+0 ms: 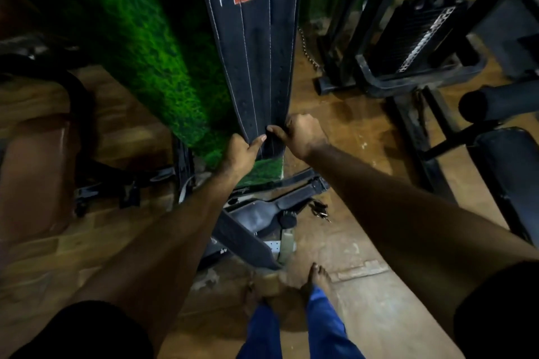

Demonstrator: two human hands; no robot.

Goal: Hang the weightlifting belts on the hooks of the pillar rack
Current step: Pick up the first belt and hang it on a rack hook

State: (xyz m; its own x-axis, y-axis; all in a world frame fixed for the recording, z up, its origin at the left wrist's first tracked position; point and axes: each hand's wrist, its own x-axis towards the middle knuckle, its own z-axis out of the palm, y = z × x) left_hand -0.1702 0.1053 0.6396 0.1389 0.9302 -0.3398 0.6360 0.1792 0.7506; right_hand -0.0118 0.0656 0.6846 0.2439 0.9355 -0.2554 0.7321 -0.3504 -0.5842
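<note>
Both hands' fingers (259, 141) pinch the belt's (256, 52) bottom.

My only view comes from the head-worn camera, a wide-angle lens tilted steeply down and forward along both outstretched arms to the left hand (242, 151) and right hand (302, 135). It sits close: the hanging belt (256, 67) fills the upper centre, while the wooden floor (364, 315) and the person's bare feet lie directly beneath. No second view overlaps it.
</note>
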